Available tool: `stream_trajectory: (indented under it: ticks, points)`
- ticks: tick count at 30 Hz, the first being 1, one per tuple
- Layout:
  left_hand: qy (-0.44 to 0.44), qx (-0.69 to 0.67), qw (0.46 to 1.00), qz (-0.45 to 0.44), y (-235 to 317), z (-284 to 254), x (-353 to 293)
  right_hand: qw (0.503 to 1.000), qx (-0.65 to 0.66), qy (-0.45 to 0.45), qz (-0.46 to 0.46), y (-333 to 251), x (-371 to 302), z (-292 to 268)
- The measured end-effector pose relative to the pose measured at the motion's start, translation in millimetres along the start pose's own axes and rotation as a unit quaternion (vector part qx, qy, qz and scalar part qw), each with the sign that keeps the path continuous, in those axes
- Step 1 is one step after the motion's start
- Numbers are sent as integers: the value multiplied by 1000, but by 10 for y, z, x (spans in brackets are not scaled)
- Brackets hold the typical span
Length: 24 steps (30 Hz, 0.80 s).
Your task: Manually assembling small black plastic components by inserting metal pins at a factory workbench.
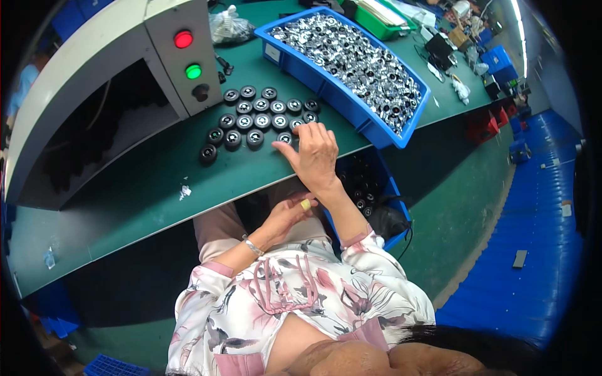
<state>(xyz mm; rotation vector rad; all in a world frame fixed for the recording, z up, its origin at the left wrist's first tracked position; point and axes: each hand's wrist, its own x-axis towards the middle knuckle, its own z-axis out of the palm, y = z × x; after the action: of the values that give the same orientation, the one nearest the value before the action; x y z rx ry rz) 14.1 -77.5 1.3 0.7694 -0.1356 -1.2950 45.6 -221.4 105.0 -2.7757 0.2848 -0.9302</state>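
In the head view, a loose cluster of black wheels [261,121] with silvery centres lies on the green worktop [138,207], between a machine on the left and a large tray on the right. The right hand [315,156] reaches over the near right side of this cluster, palm down, its fingers extended and its thumb spread away from them. Its fingertips are at one wheel and its thumb is just beside another; the hand hides part of the contact, so I cannot be sure how firmly it touches. The left hand [285,218] is lower, past the worktop's near edge and above the lap, with its fingers partly curled. A yellow band [306,205] wraps one finger, and a bracelet [253,247] circles the wrist. I cannot tell whether this hand holds anything.

The blue tray [307,75] is heaped with shiny silver parts [351,56], and its near right corner juts over the worktop's edge. Below, right of the knees, a blue bin [395,239] contains more dark wheels [360,203] and a black bag [389,219]. The pale machine [81,47] carries a red button [183,39], a green button [193,71] and a dark knob [200,93]. A clear plastic bag [231,26] lies on the far side, and a white scrap [185,192] near the front edge.
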Motion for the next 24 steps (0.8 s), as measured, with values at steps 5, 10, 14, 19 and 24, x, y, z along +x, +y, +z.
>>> stream_trajectory:
  ticks: [5, 10, 14, 19, 24]
  points:
    - [16, -5, 998, 60, 114, 5, -74, 999, 25, -14, -14, -100, -69, 9]
    - [-22, -83, 992, 94, 241, -29, -142, 973, 221, -50, -33, -17, -253, -246]
    - [-71, -91, 988, 99, 500, 195, -347, 954, 248, -134, -103, -15, -545, -633]
    - [-38, -80, 995, 54, 349, 152, -301, 957, 243, -146, -60, 13, -822, -656]
    - [-20, -147, 989, 20, 178, 150, -301, 942, 326, -77, 18, 66, -1089, -506]
